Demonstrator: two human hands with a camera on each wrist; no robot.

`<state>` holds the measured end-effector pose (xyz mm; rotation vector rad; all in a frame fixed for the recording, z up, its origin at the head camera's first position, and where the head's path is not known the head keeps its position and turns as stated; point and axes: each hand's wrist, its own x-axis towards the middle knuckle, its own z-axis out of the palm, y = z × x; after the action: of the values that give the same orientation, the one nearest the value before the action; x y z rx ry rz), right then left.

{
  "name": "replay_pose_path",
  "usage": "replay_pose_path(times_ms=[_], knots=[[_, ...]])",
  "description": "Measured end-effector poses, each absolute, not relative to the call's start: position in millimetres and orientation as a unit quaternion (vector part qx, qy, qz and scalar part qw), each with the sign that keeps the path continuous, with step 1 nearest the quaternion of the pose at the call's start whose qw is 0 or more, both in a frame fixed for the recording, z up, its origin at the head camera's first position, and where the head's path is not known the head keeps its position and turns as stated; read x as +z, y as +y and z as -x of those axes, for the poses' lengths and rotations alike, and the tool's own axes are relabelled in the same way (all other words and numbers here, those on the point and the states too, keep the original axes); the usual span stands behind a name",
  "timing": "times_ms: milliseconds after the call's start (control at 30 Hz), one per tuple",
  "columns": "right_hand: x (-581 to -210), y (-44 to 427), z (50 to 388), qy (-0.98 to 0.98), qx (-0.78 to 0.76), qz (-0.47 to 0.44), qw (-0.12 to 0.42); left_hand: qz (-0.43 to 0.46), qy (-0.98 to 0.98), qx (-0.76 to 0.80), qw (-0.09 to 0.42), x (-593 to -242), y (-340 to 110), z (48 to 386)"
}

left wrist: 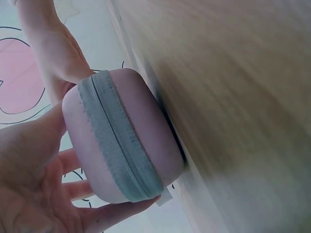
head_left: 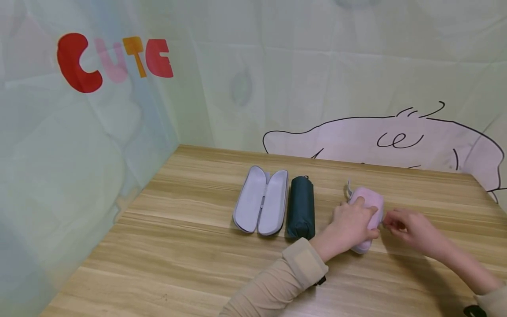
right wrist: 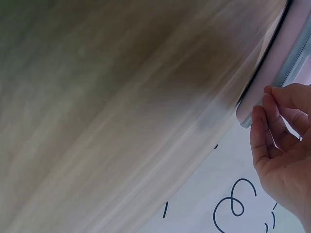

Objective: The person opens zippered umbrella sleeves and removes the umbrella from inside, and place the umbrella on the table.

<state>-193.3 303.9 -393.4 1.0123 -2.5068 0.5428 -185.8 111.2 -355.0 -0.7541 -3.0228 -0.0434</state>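
A pink zip case with a grey zipper band rests on the table. My left hand holds it from above, thumb and fingers spread around its sides. At the case's right side is my right hand, its thumb and fingertips pinched together at the zipper band. The zipper pull itself is mostly hidden by those fingertips. A grey strap sticks up at the far left corner of the case. Its zipper looks closed along the end facing the left wrist view.
Left of the pink case lies a dark green cylinder, like a folded umbrella in its sleeve. Beside it an opened glasses case shows its pale grey lining. The wooden table meets a printed cloth backdrop at the back and left.
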Motion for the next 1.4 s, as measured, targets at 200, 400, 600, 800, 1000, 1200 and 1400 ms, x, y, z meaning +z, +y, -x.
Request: replay_pose_path(times_ms=[200,400,600,800,1000,1200,1400], knots=[[-393.1,301.8,190.4,-0.888,0.193,-0.369,0.196,0.238,-0.971,-0.017,0.021,-355.4,111.2,185.4],[-393.6,299.7,187.3,-0.885,0.193,-0.373,0.202,0.239,-0.971,-0.019,0.020,-355.0,111.1,185.5],[-395.0,298.3,185.6,-0.882,0.192,-0.377,0.207,0.236,-0.971,-0.020,0.018,-354.6,111.7,184.3],[-395.9,298.0,184.4,-0.877,0.197,-0.385,0.209,0.231,-0.973,-0.018,0.015,-354.3,113.1,182.6],[-395.7,297.2,182.3,-0.873,0.202,-0.388,0.215,0.233,-0.972,-0.016,0.027,-354.5,113.0,182.5],[-395.9,297.2,179.4,-0.874,0.207,-0.386,0.210,0.231,-0.972,-0.013,0.041,-355.3,113.0,180.0],[-396.3,297.7,176.2,-0.880,0.212,-0.376,0.199,0.224,-0.974,-0.008,0.042,-354.5,114.6,177.6]])
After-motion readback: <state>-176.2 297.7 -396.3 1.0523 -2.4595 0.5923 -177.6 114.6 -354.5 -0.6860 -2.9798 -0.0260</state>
